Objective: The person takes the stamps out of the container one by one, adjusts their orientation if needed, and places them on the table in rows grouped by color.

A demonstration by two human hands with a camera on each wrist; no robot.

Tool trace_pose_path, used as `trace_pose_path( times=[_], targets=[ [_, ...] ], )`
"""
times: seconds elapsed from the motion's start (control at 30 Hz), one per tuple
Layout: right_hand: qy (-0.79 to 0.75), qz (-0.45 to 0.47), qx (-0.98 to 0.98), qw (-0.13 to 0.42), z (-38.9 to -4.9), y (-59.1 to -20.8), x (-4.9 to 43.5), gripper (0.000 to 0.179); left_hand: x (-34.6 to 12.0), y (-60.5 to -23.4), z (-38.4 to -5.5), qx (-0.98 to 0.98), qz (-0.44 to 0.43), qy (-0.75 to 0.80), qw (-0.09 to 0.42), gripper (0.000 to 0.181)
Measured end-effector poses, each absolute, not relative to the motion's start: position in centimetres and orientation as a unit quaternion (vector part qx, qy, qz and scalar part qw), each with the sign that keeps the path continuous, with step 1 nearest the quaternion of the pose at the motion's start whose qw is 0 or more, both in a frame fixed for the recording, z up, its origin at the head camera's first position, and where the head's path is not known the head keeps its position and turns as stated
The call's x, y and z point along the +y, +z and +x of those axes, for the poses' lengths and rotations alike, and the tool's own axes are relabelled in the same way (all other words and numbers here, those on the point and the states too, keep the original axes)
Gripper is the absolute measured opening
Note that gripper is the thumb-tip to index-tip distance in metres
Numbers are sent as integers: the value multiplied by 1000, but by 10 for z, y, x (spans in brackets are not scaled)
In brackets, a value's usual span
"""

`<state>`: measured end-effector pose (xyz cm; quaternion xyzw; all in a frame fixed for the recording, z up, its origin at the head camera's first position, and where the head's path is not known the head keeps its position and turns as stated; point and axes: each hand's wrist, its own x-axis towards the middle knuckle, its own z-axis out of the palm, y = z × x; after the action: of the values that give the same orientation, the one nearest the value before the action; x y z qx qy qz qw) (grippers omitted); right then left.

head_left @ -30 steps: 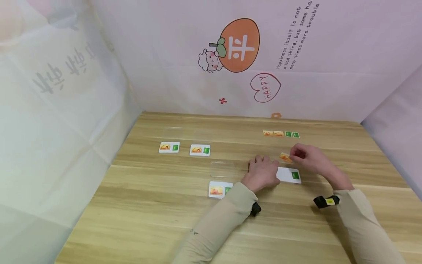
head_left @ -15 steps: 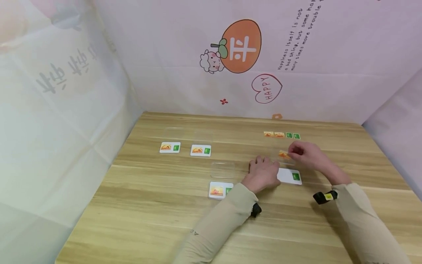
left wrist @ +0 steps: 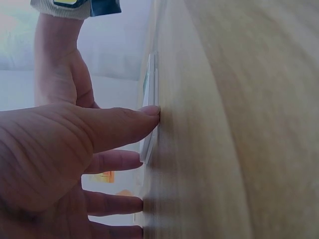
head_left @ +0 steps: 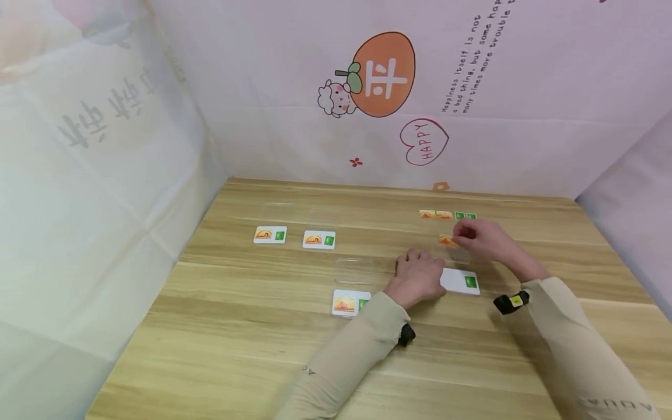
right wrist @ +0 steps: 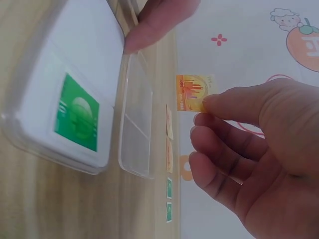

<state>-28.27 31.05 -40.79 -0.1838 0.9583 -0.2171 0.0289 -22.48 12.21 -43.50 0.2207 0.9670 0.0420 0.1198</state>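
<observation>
On my feed, the right hand (head_left: 485,240) pinches an orange stamp (right wrist: 189,92) between thumb and index finger, the others loosely curled. It holds the stamp off the desk (head_left: 210,350), roughly over a clear lid (right wrist: 135,114). Across the last second I watch that hand drift slightly left and farther off, the stamp travelling with it, while the left hand (head_left: 419,274) keeps its place. I read that as a small adjustment; the stamp is not yet set down.

The left hand's fingers are spread and fairly straight; thumb and index finger touch a white card (head_left: 454,280) at its left end, which I take as steadying it. A green stamp (right wrist: 77,112) sits on its right part; the visible left part is blank.

On the far side, two loose orange stamps (head_left: 444,216) and two loose green stamps (head_left: 459,216) lie in a row. To the left I count three two-stamp cards (head_left: 356,300), each with one orange and one green, with clear lids just beyond.

For writing, the wall hanging (head_left: 289,128) gives me "HAPPY" in a heart, 平 on an orange persimmon, and a cut-off "Happiness itself is not a bad thing, but some". Upside-down letters on the right sleeve (head_left: 583,350) seem to include "AQUA". The stamps' print is too small for me.
</observation>
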Motion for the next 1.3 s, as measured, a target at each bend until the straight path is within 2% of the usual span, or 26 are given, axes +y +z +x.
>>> trace_pose_path(
  times=[1.0, 1.3],
  targets=[
    [-210, -223, 951, 47, -322, -401, 300, 8, 120, -433, -224, 967, 224, 39, 116, 50],
    [-217, -227, 946, 78, -335, -390, 298, 6, 120, -434, -223, 967, 226, 44, 111, 48]
  ],
)
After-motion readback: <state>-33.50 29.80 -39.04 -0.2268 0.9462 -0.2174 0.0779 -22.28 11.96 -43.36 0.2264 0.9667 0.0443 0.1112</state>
